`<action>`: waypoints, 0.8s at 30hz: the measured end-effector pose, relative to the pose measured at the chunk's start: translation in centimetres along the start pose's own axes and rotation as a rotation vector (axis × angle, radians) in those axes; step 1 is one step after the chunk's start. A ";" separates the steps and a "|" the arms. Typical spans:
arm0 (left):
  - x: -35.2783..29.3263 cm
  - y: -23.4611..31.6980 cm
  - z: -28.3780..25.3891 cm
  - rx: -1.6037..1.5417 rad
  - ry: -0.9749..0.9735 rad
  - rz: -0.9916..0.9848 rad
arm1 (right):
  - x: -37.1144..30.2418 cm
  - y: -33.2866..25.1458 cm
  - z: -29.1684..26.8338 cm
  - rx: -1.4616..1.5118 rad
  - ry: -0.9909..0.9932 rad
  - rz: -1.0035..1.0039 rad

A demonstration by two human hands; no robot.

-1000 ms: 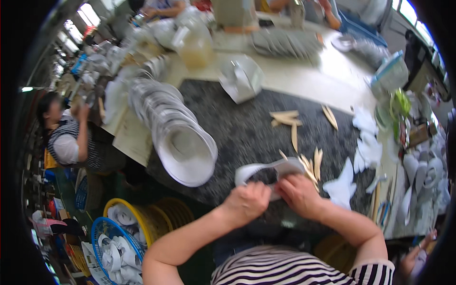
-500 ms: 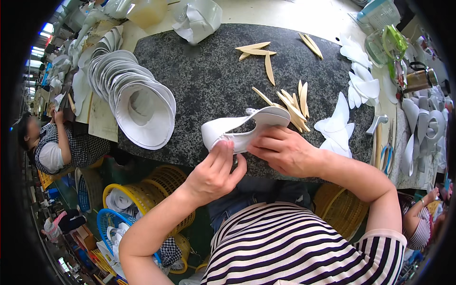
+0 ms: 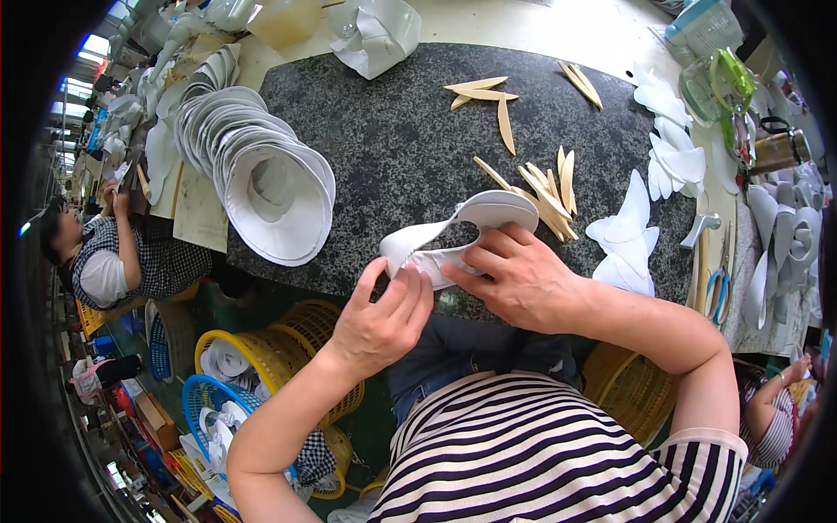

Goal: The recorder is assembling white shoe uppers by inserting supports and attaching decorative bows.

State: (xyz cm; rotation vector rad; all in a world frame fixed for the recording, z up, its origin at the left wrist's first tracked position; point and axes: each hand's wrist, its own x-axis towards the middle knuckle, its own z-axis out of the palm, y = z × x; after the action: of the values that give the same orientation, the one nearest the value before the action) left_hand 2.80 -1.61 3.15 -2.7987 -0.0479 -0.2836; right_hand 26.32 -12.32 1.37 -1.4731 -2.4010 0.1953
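A white shoe upper (image 3: 499, 206), curved into an open loop, is held over the near edge of the dark stone slab. My left hand (image 3: 380, 315) pinches its lower left edge between fingertips and thumb. My right hand (image 3: 528, 281) grips the lower right side, its fingers curled over the edge and the thumb stretched toward the left hand. Just beyond lie several loose beige pointed strips (image 3: 545, 196). To the left rests a long nested stack of similar white uppers (image 3: 283, 205).
White leaf-shaped pieces (image 3: 628, 231) lie on the slab's right side, beside a hammer (image 3: 700, 231) and blue-handled scissors (image 3: 718, 295). A white bowl (image 3: 384, 39) stands at the back. Yellow and blue baskets (image 3: 202, 397) sit below left. A co-worker (image 3: 122, 244) works at far left.
My left hand has shifted its hold along the upper's left end, its fingers spreading slightly. The upper is tilted a little differently. The whole view has shifted slightly.
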 end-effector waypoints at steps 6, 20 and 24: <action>-0.2 0.1 0.2 -0.020 -0.020 0.015 | -1.7 0.2 -0.7 0.000 -0.042 -0.045; 1.7 0.2 -0.9 -0.128 0.005 -0.032 | -22.0 9.2 -5.9 -0.614 0.272 1.133; 1.9 0.5 -0.9 -0.129 -0.052 -0.049 | -23.3 8.1 -6.6 -0.423 0.438 1.233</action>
State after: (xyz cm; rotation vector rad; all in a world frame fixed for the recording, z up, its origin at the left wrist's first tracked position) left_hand 4.53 -2.38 4.20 -2.9361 -0.1146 -0.2339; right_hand 45.18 -29.56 0.79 -2.6412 -0.9665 -0.3585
